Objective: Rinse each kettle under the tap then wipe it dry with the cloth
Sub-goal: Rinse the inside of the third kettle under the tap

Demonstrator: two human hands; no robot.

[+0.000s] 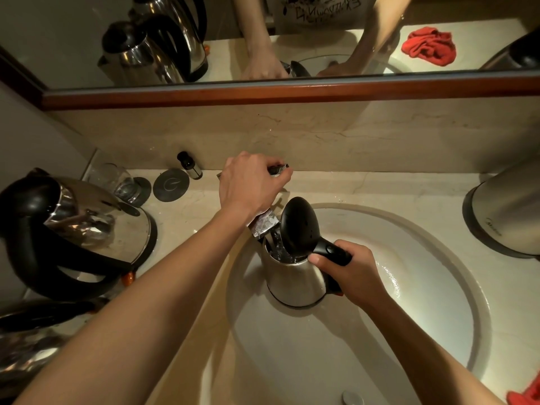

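Kettle in work [295,276]: small steel kettle with a black lid [298,226] standing open, upright inside the sink basin [423,258], toward its back left; water is visible inside the mouth.
My right hand [350,270]: fingers curled round the kettle's black handle [333,252], thumb along the top, gripping it firmly.
My left hand [251,182]: reached over the tap [264,225] at the back edge of the counter [365,185], fingers curled round the tap's lever [277,169] and holding it.
Tap: chrome spout angled down, its end just above the kettle's open mouth.
Sink basin: pale oval bowl set in the counter, wet and shining on its right side; the drain fitting [352,397] shows at the near edge.
Second kettle [79,229]: large steel body with a black handle, on the counter's left side, well apart from the basin.
Third kettle [32,340]: only part in view at the near left corner, steel and black.
Fourth kettle [508,211]: steel body with a dark base, at the counter's right edge, cut off by the frame.
Cloth [526,393]: red, a corner of it at the near right corner of the counter; the mirror [73,39] shows it bunched.
Small items: a clear glass [117,179], a round dark coaster [171,185] and a little dark-capped bottle [190,165], all at the back left of the counter.
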